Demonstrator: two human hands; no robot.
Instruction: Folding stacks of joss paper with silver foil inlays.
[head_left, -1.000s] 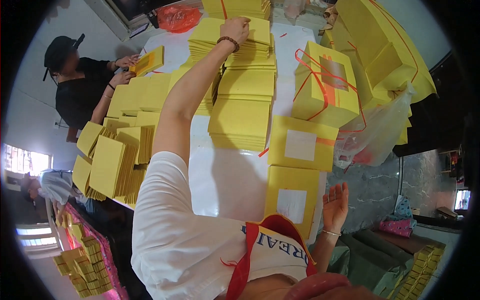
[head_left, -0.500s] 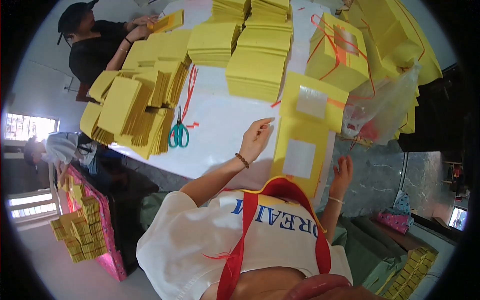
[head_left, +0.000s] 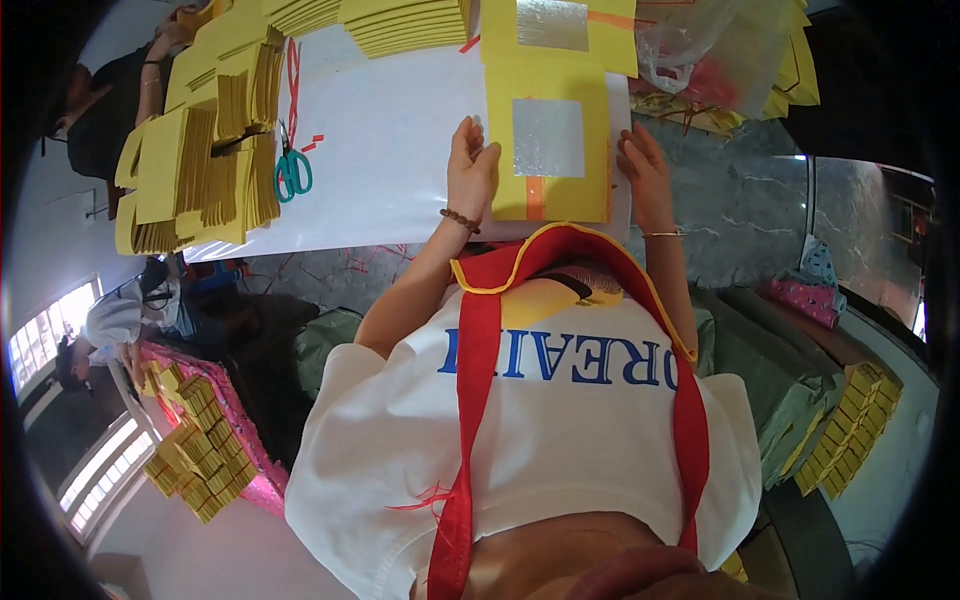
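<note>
At the near edge of the white table [head_left: 385,160], a bit to the right, the yellow block [head_left: 545,203] lies flat between your two hands. Its long side runs from near to far, so your hands are beside its two long edges. Your left hand [head_left: 472,168] is the nearer one. It is right at the left edge, but you can't quite tell if it touches. Your right hand [head_left: 648,178] is just off the right edge, with a thin bit of white table showing between. Both hands look open, with the fingers a little bent, and neither one grips anything. The block has a shiny grey patch [head_left: 548,138] on top. Another yellow block [head_left: 560,62] meets its far end. The scissors [head_left: 293,175] with green handles lie well apart, over on the left.
</note>
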